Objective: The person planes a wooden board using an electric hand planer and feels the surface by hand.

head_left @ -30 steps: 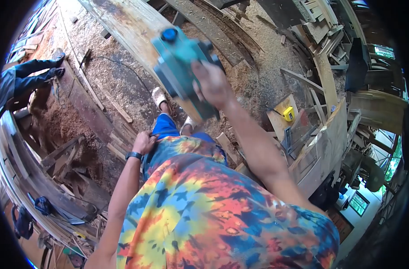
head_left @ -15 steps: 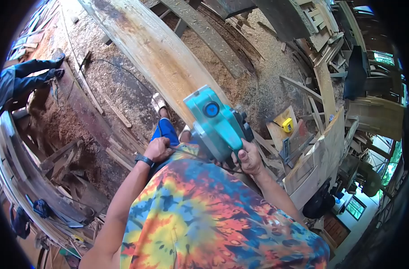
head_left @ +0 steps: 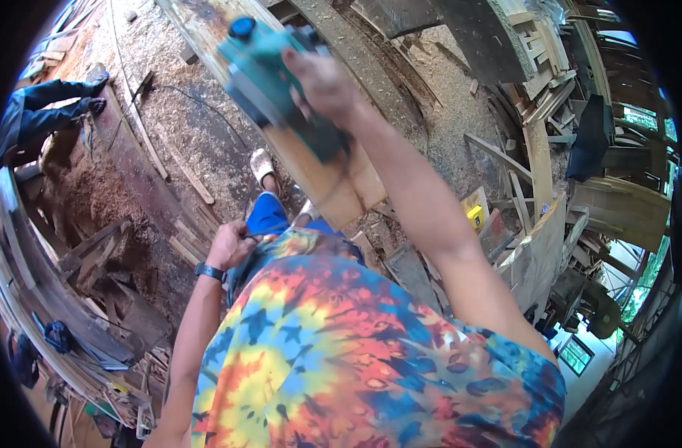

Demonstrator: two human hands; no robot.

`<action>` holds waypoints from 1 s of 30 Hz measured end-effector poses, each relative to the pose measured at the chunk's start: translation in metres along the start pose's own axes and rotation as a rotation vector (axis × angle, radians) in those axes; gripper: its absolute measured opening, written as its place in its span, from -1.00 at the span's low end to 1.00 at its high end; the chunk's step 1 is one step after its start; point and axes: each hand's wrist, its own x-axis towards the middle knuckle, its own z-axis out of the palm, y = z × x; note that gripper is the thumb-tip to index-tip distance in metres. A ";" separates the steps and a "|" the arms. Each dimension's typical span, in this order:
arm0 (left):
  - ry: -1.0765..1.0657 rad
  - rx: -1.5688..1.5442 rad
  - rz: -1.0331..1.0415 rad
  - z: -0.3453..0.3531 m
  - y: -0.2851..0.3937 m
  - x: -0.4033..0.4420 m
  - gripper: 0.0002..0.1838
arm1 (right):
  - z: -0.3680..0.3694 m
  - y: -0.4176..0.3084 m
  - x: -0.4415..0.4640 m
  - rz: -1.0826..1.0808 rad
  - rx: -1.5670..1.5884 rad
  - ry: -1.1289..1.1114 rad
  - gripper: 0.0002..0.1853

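A long, pale wooden plank (head_left: 360, 190) runs from the top left toward my body. On it rests a teal power planer (head_left: 270, 82) with a blue knob, blurred by motion. My right hand (head_left: 322, 86) is wrapped round the planer's handle, with the arm stretched forward. Near my waist, my left hand (head_left: 231, 245) is closed beside the blue shorts, pinching what looks like the dark cord, though the fingers partly hide it.
Another person's legs (head_left: 53, 104) are at the upper left. Wood shavings cover the ground. A yellow tape measure (head_left: 475, 217) lies right of the plank. Boards (head_left: 535, 246) and scrap wood stand at the right; stacked planks (head_left: 38, 299) lie at the left.
Half a second ago the planer was close to my body at the plank's near end; my right hand has now carried it forward along the plank. My left hand moved slightly left.
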 end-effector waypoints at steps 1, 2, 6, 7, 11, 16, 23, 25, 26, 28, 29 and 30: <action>0.051 -0.026 0.026 0.003 -0.004 0.002 -0.61 | 0.004 -0.012 0.024 -0.020 -0.021 -0.003 -0.34; 0.103 -0.050 0.054 0.005 -0.009 0.003 -0.60 | 0.009 -0.024 0.048 -0.040 -0.043 -0.005 -0.34; 0.146 -0.085 -0.021 0.002 -0.006 0.002 -0.58 | 0.016 -0.033 0.082 -0.055 -0.022 -0.023 -0.34; 0.164 -0.076 -0.037 0.001 -0.002 0.000 -0.57 | 0.015 -0.031 0.079 -0.054 -0.002 -0.029 -0.34; 0.297 0.038 -0.008 0.015 -0.012 -0.004 -0.68 | 0.000 -0.008 0.008 -0.016 0.013 -0.016 -0.34; 0.372 -0.175 0.037 0.066 -0.008 -0.020 -0.83 | -0.043 0.040 -0.160 0.034 -0.055 0.013 -0.35; 0.002 0.081 0.196 0.109 0.053 -0.013 -0.69 | -0.100 0.089 -0.333 0.162 -0.085 0.014 -0.30; -0.009 0.066 0.241 0.113 0.061 -0.014 -0.69 | -0.107 0.095 -0.342 0.178 -0.071 0.000 -0.29; -0.015 0.071 0.244 0.111 0.066 -0.016 -0.70 | -0.108 0.097 -0.343 0.180 -0.084 -0.009 -0.25; -0.009 0.065 0.251 0.104 0.070 -0.018 -0.70 | -0.111 0.097 -0.335 0.182 -0.115 -0.035 -0.18; -0.006 0.058 0.255 0.100 0.069 -0.019 -0.70 | -0.111 0.094 -0.328 0.177 -0.126 -0.043 -0.17; -0.005 0.051 0.260 0.096 0.068 -0.019 -0.70 | -0.109 0.091 -0.320 0.175 -0.119 -0.048 -0.21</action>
